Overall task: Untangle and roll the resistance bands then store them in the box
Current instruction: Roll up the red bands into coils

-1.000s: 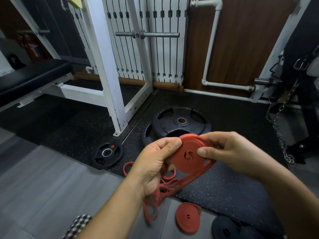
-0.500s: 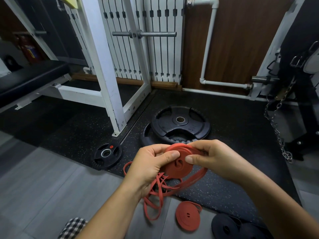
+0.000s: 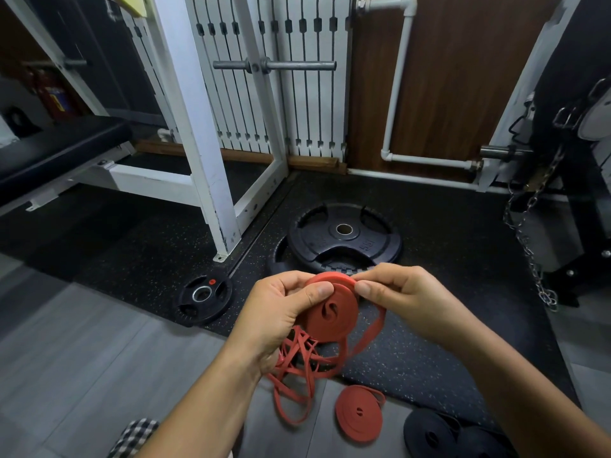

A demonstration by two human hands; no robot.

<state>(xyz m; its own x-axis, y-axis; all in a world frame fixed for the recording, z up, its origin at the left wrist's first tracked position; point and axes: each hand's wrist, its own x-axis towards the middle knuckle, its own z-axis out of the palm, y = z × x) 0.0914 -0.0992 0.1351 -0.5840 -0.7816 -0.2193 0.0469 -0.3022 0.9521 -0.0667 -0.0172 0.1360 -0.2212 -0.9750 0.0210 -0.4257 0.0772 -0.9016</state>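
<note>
A partly rolled red resistance band is held in front of me as a flat coil. My left hand grips its left side, thumb across the coil's face. My right hand pinches the coil's upper right edge. The band's loose tail loops down to the right, and a tangle of red bands hangs below my left hand onto the floor. A finished red roll lies flat on the floor below. Two black rolls lie at the bottom right. No box is in view.
Two stacked large black weight plates lie on the speckled rubber mat just behind my hands. A small plate lies to the left. A white rack frame and a black bench stand left; a hanging chain is right.
Both hands have come lower and nearer to me with the coil. The coil has turned as more band wound on, and the loose tail is shorter.
</note>
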